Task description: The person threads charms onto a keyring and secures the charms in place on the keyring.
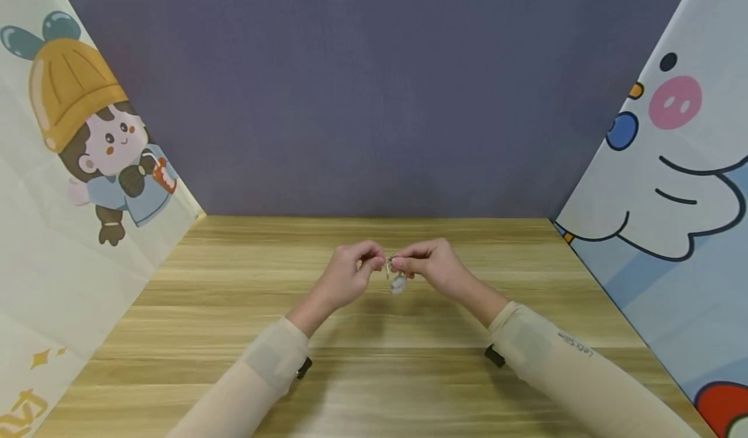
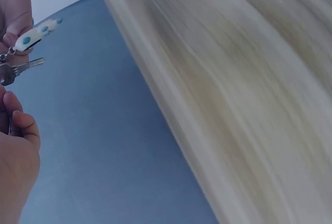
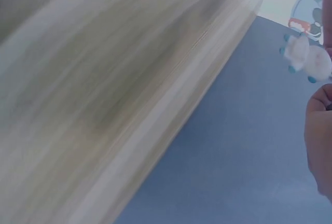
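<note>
Because the keychain (image 1: 388, 267) is so small, it seems, both hands meet it at their fingertips alone, above the middle of the tabletop (image 1: 409, 386) and toward its far side. The left hand (image 1: 349, 274) has its thumb and forefinger brought together on the metal parts, with a key (image 2: 26, 67) jutting out between the two hands in the left wrist view. The right hand (image 1: 443, 268) pinches the other side in the same way, thumb against forefinger, close to where the white charm (image 1: 398, 284) hangs below. Neither palm takes any weight; fingertips probably suit parts this fine, and gripping from two sides likely steadies the metal while the charm dangles free. A short chain (image 2: 4, 56) shows at the charm's end, and blue-green spots mark its white body. Which hand bears more of the load cannot be told, since fingers cover the join and the wrist views cut it off at their edges. Both forearms come in from the near side, in pale sleeves (image 1: 234, 386), with the fingertips only slightly apart. Behind stands a dark panel (image 1: 374, 94).
</note>
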`<state>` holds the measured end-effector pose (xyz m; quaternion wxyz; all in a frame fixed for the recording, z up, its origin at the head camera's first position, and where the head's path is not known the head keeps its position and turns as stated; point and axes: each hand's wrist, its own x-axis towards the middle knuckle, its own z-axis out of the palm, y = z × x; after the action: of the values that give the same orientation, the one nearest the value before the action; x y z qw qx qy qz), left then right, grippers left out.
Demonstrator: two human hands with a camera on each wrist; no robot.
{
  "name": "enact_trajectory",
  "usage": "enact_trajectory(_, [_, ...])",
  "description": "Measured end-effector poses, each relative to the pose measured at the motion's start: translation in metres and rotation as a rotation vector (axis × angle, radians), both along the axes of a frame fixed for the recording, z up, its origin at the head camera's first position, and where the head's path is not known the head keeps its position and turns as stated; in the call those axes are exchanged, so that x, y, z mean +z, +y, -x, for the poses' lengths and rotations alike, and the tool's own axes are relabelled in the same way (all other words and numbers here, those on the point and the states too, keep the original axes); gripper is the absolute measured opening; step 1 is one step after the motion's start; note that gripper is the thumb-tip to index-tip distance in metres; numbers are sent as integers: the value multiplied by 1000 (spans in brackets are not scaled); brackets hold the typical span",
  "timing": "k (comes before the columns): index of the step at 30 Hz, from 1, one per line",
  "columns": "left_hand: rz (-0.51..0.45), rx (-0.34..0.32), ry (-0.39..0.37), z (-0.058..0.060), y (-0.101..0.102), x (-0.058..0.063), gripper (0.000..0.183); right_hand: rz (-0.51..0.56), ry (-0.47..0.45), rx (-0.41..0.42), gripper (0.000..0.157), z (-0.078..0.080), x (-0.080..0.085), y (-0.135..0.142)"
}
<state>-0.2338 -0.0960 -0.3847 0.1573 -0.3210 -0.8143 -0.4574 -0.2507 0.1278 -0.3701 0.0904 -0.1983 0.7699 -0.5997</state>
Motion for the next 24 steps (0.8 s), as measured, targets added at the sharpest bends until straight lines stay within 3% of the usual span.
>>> enact_trajectory(6, [-185, 34, -124, -1, 7, -1, 9, 237, -115, 18, 11, -1, -2, -6])
enact_trajectory(10, [-282, 55, -181, -2, 11, -1, 8, 380, -179, 35, 30, -1, -3, -10])
enact_trajectory(16, [-408, 63, -257, -1, 14, -2, 6, 442, -205, 22, 31, -4, 1, -18])
enact_trajectory(20, [-342, 49, -250, -2, 8, -3, 6, 394, -182, 15, 24, -3, 1, -18])
enact_trajectory(24, [-157, 41, -132, -2, -1, -5, 8, 199, -101, -5, 11, -1, 3, -13])
